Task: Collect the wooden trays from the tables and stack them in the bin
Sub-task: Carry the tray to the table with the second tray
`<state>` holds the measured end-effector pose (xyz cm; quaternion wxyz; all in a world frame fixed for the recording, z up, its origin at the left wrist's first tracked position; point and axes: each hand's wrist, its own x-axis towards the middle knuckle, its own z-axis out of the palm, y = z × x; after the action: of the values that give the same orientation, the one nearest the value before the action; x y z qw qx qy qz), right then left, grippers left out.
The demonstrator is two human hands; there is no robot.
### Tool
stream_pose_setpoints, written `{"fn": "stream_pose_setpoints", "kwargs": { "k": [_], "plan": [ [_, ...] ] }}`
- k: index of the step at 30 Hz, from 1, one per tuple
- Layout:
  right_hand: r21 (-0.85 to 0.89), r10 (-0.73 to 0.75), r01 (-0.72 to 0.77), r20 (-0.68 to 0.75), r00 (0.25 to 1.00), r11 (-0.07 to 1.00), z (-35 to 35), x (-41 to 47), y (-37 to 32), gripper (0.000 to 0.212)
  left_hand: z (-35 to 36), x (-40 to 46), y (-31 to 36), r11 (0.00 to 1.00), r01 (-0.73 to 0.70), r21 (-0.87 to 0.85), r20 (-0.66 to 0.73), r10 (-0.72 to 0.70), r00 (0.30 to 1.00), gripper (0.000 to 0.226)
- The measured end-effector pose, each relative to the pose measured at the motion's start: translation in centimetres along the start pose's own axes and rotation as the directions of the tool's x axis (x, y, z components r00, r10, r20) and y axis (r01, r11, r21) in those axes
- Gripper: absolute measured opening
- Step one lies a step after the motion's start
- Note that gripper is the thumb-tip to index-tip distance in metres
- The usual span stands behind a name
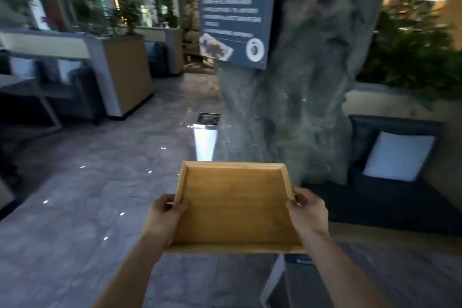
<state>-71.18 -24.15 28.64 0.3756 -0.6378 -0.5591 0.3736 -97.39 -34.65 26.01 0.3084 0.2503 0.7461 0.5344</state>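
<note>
I hold an empty wooden tray [235, 205] level in front of me over the floor. My left hand [163, 217] grips its left rim, thumb over the edge. My right hand [308, 212] grips the right rim the same way. A tall metal bin [205, 142] with an open square top stands on the floor straight ahead, against the base of a rock-like pillar; dark and brown shapes show inside its mouth, too blurred to name.
The grey rock-like pillar [295, 95] with a blue sign [235, 10] rises ahead right. A dark sofa with a white cushion [397, 155] is on the right. A table edge [390, 235] lies below my right arm. Tables and wooden planters [125, 70] stand left; polished floor between.
</note>
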Motion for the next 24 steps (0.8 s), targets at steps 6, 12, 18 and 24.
{"fn": "stream_pose_setpoints", "kwargs": {
  "k": [6, 12, 18, 24],
  "plan": [
    [0.020, -0.130, 0.129, 0.217, 0.967, 0.991, 17.8, -7.0, -7.3, 0.035, -19.1, 1.0, -5.2, 0.995, 0.051, -0.081, -0.272, -0.071, 0.960, 0.025],
    [0.099, -0.209, 0.185, 0.476, 0.854, 0.978, 33.5, -15.8, -12.3, 0.031, -35.3, -1.7, -9.7, 0.988, 0.106, -0.109, -0.519, -0.148, 0.842, 0.025],
    [0.168, -0.293, 0.245, 0.674, 0.678, 0.955, 46.3, -25.9, -17.6, 0.033, -48.7, -4.5, -13.9, 0.972, 0.132, -0.195, -0.703, -0.233, 0.672, 0.017],
    [0.231, -0.366, 0.320, 0.800, 0.475, 0.919, 60.1, -35.3, -24.5, 0.033, -61.0, -5.2, -16.0, 0.962, 0.102, -0.253, -0.837, -0.271, 0.475, 0.010]
  ]
}}
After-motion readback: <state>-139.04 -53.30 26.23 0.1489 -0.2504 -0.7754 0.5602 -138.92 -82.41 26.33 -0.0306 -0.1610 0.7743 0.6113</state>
